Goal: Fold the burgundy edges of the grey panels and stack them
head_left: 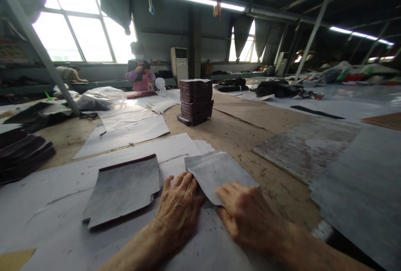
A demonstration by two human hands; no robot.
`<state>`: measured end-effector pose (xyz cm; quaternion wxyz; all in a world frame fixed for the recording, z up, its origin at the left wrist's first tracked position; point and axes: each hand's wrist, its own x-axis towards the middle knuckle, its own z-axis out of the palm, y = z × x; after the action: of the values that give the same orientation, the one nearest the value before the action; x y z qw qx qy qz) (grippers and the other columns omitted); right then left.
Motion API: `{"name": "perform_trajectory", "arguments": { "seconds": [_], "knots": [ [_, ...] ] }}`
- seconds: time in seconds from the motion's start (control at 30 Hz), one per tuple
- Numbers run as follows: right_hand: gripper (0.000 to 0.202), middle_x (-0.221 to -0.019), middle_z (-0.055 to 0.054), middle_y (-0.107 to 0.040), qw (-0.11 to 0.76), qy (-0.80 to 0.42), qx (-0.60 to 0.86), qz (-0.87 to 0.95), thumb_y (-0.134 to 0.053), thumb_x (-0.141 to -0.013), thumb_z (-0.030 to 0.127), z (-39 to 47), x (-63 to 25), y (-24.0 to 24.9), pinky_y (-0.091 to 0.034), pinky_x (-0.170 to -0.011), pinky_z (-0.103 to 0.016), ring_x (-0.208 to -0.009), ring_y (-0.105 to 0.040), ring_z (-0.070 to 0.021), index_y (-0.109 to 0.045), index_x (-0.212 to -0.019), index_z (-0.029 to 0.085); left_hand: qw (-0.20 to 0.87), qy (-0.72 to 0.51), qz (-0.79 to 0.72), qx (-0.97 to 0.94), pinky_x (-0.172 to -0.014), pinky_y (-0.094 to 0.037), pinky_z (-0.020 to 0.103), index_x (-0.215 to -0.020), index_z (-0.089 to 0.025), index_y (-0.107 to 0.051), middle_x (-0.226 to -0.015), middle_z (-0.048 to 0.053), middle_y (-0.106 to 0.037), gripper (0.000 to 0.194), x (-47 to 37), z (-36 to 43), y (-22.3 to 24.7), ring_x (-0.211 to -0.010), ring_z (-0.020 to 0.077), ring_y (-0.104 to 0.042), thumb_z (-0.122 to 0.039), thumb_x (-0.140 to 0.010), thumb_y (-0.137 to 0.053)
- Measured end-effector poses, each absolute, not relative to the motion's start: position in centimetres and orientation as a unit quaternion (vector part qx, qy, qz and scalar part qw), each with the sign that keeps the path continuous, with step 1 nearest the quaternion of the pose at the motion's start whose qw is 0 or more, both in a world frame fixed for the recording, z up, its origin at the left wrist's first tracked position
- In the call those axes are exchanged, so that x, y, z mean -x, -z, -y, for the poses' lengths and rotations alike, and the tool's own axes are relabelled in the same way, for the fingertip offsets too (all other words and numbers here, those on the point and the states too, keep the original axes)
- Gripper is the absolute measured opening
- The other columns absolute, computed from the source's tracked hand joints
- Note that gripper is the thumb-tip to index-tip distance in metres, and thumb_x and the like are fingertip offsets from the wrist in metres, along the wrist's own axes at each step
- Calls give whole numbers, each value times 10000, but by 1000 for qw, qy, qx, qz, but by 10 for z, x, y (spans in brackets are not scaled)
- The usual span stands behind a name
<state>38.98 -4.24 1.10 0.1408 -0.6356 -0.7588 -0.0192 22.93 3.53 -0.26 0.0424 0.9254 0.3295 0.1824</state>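
Note:
A grey, cloth-like piece (219, 168) lies in front of me, its near edge lifted a little. My right hand (247, 208) grips that edge, fingers on top and thumb below. My left hand (180, 200) rests palm down at the piece's left edge, fingers bent and slightly apart, the index fingertip touching it. Under the left hand is white paper (53, 204). To the left lies a small pile of similar grey pieces (125, 191) with a dark maroon strip along the far edge. What lies beneath the right palm is hidden.
A tall stack of dark maroon pieces (196, 102) stands further back. Another dark stack (21, 154) sits at the left edge. Grey sheets (360, 187) cover the right side. A person (140, 72) stands across the table; another bends over at the far left. A slanted metal pole (40, 45) rises at left.

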Motion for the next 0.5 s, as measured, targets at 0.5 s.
{"name": "perform_trajectory", "arguments": {
  "seconds": [0.5],
  "knots": [
    [308,-789,-10,-551,265,-5,777,571,-393,-910,381,-8,-527,-61,-450,-591,-217,-677,-544,-100,-575,-840,142,56,-192,-377,-904,-935,-198,575,-1177,-228,-452,-1246,89,-479,386,-228,-34,2,-1151,310,-360,-362,-818,-407]
  ]
}}
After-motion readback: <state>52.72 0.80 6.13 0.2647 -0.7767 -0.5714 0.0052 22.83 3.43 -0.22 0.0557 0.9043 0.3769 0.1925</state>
